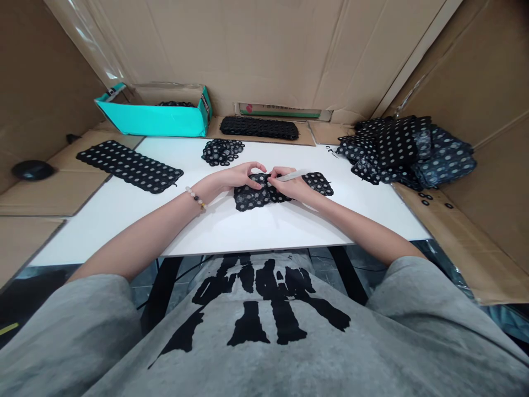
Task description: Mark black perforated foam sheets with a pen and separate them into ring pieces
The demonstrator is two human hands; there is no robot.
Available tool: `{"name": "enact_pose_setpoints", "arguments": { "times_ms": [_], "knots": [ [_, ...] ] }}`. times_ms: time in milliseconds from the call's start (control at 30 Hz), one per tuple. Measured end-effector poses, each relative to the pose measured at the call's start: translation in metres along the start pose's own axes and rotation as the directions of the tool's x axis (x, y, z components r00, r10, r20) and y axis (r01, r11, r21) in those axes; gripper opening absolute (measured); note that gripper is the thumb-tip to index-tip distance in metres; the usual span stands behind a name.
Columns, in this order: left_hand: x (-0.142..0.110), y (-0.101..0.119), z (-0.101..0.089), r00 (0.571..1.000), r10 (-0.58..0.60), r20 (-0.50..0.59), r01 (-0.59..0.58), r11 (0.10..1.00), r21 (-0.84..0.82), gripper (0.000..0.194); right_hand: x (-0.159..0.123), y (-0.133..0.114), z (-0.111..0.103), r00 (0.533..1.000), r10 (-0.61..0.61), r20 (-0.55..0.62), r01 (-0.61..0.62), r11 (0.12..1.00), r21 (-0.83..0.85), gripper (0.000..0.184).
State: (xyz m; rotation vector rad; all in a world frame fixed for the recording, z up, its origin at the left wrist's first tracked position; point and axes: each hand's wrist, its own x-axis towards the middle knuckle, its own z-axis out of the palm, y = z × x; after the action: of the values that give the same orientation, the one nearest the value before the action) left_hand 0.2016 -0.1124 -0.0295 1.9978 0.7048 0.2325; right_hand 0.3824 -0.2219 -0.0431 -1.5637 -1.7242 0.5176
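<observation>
A black rubber sheet (318,182) full of round holes lies on the white table (264,226) in front of me, crumpled at its left part. My left hand (241,175) pinches that sheet's upper left edge with curled fingers. My right hand (290,187) rests on the sheet's middle and grips a slim silver tool (291,176), which points right. A small heap of loose black rings (222,151) sits just behind my hands.
A flat perforated black sheet (129,165) lies at the table's left. A teal cardboard box (157,117) stands at the back left, a black sheet stack (258,127) at back centre, a big pile of sheets (407,150) at right. Cardboard walls surround the table.
</observation>
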Motion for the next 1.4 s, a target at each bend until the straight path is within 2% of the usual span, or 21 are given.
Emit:
{"name": "enact_pose_setpoints", "arguments": {
  "times_ms": [133, 233, 300, 400, 500, 600, 700, 833, 1000, 1167, 1267, 1400],
  "knots": [
    [0.002, -0.001, -0.001, 0.999, -0.001, 0.039, -0.001, 0.999, 0.036, 0.069, 0.003, 0.007, -0.010, 0.995, 0.068, 0.076, -0.069, 0.998, 0.002, 0.018],
    [0.004, -0.001, 0.000, 0.998, 0.019, 0.054, -0.024, 0.995, 0.099, 0.056, 0.005, 0.015, -0.023, 0.979, 0.155, 0.134, -0.160, 0.987, 0.029, 0.017],
    [0.004, -0.001, 0.000, 0.998, 0.039, 0.048, -0.046, 0.988, 0.148, 0.045, 0.006, 0.018, -0.029, 0.966, 0.213, 0.148, -0.228, 0.969, 0.092, 0.016],
    [0.005, 0.000, 0.002, 0.998, 0.064, 0.031, -0.069, 0.974, 0.214, 0.038, 0.009, 0.019, -0.028, 0.960, 0.231, 0.156, -0.266, 0.929, 0.258, 0.018],
    [0.005, 0.001, 0.005, 0.996, 0.086, 0.020, -0.088, 0.964, 0.250, 0.038, 0.010, 0.018, -0.019, 0.970, 0.200, 0.137, -0.236, 0.910, 0.342, 0.020],
    [0.004, 0.001, 0.007, 0.995, 0.101, 0.020, -0.103, 0.961, 0.257, 0.042, 0.010, 0.019, -0.011, 0.986, 0.144, 0.089, -0.164, 0.939, 0.302, 0.021],
    [0.004, 0.001, 0.010, 0.995, 0.104, 0.009, -0.103, 0.963, 0.251, 0.046, 0.008, 0.020, -0.009, 0.988, 0.138, 0.065, -0.150, 0.956, 0.254, 0.022],
    [0.003, 0.001, 0.011, 0.999, 0.032, -0.007, -0.031, 0.984, 0.176, 0.042, 0.004, 0.019, -0.009, 0.993, 0.111, 0.045, -0.118, 0.971, 0.206, 0.021],
    [0.003, 0.003, 0.009, 0.996, -0.065, 0.064, 0.064, 0.998, 0.024, 0.035, -0.001, 0.014, -0.004, 0.999, 0.039, -0.005, -0.038, 0.997, 0.063, 0.018],
    [0.000, 0.008, 0.003, 0.987, -0.094, 0.132, 0.093, 0.996, 0.016, 0.037, -0.001, 0.006, -0.002, 0.999, 0.007, -0.031, -0.007, 1.000, -0.002, 0.019],
    [-0.001, 0.011, 0.001, 0.978, -0.072, 0.196, 0.067, 0.997, 0.031, 0.042, 0.002, 0.006, -0.006, 1.000, 0.028, 0.005, -0.029, 0.997, 0.070, 0.018],
    [0.000, 0.010, 0.003, 0.996, 0.008, 0.094, -0.030, 0.972, 0.233, 0.046, 0.007, 0.016, -0.011, 0.982, 0.145, 0.125, -0.175, 0.944, 0.281, 0.020]
  ]
}}
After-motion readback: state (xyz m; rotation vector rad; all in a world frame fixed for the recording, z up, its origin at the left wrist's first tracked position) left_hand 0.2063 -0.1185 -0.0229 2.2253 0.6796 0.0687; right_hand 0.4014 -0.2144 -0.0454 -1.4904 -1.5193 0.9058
